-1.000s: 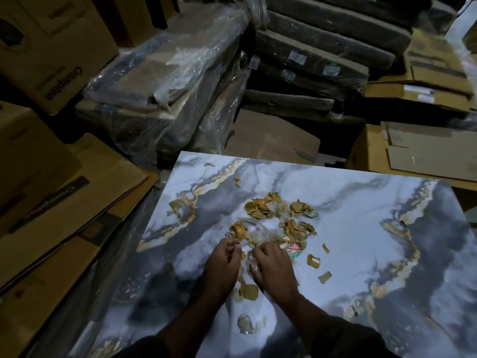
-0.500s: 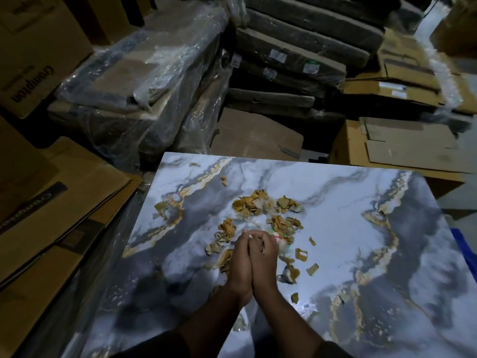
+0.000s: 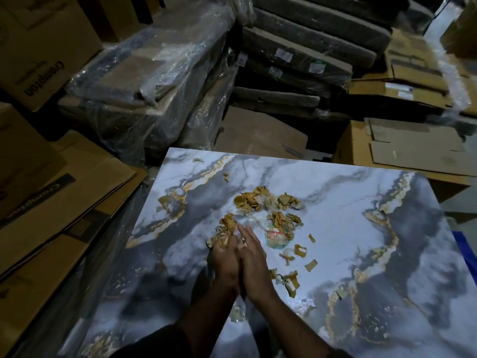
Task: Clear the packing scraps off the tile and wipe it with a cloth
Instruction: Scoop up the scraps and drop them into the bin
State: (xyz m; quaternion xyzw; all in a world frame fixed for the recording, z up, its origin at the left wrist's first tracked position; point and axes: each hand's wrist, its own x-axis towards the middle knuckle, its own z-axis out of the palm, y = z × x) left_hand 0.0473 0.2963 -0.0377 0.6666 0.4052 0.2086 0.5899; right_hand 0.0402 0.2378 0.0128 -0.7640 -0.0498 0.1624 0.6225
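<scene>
Pressing together side by side over the middle of the glossy white-and-grey marbled tile with gold veins point(image 3: 335, 228), your left hand point(image 3: 224, 262) curls around a few torn brown cardboard scraps point(image 3: 247, 200), while your right hand point(image 3: 254, 259) keeps its fingers straight and grasps nothing. More scraps lie scattered beyond your fingertips and toward the tile's right edge, among clear plastic wrap point(image 3: 276, 237).

L hand point(image 3: 224, 257) + R hand point(image 3: 254, 262) pressed together over scraps point(image 3: 260, 202) on tile point(image 3: 335, 228).
</scene>
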